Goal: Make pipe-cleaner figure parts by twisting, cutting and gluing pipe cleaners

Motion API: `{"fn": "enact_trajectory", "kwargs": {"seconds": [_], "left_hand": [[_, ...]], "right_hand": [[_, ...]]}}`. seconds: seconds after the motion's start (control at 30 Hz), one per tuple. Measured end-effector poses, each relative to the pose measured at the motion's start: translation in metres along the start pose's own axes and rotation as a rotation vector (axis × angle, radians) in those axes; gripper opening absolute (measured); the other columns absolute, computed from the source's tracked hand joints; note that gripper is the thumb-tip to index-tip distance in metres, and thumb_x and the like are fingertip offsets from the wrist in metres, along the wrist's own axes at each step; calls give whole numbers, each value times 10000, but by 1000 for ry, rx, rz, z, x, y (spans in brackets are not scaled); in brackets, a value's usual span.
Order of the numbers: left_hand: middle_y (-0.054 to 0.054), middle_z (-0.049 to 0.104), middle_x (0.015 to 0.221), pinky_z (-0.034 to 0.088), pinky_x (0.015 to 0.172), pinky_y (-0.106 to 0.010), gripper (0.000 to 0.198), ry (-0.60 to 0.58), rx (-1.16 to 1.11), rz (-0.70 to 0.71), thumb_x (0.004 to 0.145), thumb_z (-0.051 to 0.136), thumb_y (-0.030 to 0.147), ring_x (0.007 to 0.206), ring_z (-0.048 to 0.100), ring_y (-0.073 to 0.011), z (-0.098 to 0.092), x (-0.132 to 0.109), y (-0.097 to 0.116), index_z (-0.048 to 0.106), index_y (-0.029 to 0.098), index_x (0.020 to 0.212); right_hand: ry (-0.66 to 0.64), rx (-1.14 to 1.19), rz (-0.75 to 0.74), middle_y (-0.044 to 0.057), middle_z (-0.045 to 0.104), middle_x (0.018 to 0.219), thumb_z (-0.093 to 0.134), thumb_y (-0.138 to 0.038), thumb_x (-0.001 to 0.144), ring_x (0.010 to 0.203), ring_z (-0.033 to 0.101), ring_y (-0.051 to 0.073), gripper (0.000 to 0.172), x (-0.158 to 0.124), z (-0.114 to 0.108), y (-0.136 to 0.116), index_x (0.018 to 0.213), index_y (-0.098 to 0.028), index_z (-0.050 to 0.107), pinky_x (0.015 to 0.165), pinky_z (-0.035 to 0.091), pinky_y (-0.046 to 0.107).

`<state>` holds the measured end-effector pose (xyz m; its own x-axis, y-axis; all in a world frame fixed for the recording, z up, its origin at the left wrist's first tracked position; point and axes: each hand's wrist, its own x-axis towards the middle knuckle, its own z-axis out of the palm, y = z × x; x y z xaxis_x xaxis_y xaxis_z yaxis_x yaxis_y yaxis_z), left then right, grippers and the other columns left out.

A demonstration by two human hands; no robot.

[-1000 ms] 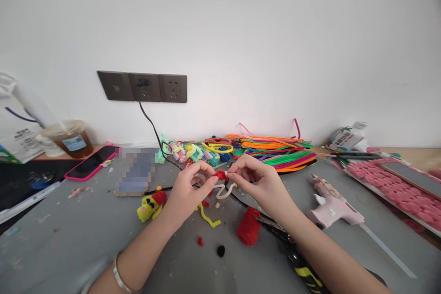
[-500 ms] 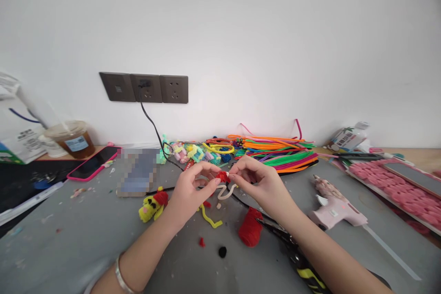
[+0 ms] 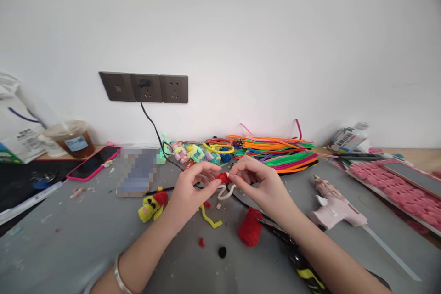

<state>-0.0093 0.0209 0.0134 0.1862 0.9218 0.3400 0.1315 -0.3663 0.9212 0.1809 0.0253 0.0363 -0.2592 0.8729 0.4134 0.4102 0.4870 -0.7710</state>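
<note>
My left hand [image 3: 195,188] pinches a small red fuzzy pipe-cleaner piece [image 3: 223,177] between thumb and fingers. At its right side my right hand [image 3: 258,184] is closed on a cream pipe cleaner [image 3: 226,194], whose bent length hangs below the red piece. Just under my hands lie a yellow pipe cleaner [image 3: 210,218], a red fuzzy roll [image 3: 250,228] and a black pompom [image 3: 222,252]. A yellow fuzzy figure with a red hat [image 3: 151,206] rests beside my left wrist. Black-handled pliers [image 3: 292,250] lie partly hidden under my right forearm.
Bundled colourful pipe cleaners [image 3: 279,154] lie along the wall, with fuzzy pastel pieces [image 3: 191,151] to their left. A pink glue gun [image 3: 336,206] lies at right. At left are a phone [image 3: 94,163] and a drink cup [image 3: 74,138]. A black cord [image 3: 151,121] runs from the socket.
Both hands stay almost in place. The red piece between them has turned slightly; nothing else visibly moves.
</note>
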Motion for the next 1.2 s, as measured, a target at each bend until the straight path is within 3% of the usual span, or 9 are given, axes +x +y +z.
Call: {"fn": "enact_trajectory", "kwargs": {"seconds": [0.73, 1.0, 1.2], "left_hand": [[-27, 717, 850, 506, 666, -226, 134, -33, 65, 22, 846, 623, 231, 750, 650, -145, 1, 0, 2, 718, 194, 933], [-25, 721, 844, 517, 645, -216, 119, 23, 60, 26, 840, 633, 233, 738, 654, -140, 0, 1, -2, 702, 182, 922], [-30, 720, 861, 521, 646, -218, 103, 29, 59, 25, 841, 631, 232, 739, 654, -141, 1, 1, -1, 694, 182, 906]], "right_hand": [[-30, -20, 9, 3, 557, 688, 596, -306, 886, 572, 415, 128, 170, -1, 0, 1, 751, -204, 618, 519, 337, 264], [43, 33, 47, -6, 508, 682, 560, -351, 913, 596, 435, 140, 197, -3, -1, 0, 798, -202, 618, 537, 337, 274], [5, 51, 41, -15, 508, 659, 604, -355, 881, 565, 425, 133, 174, -3, 1, 2, 795, -205, 625, 523, 343, 270]]}}
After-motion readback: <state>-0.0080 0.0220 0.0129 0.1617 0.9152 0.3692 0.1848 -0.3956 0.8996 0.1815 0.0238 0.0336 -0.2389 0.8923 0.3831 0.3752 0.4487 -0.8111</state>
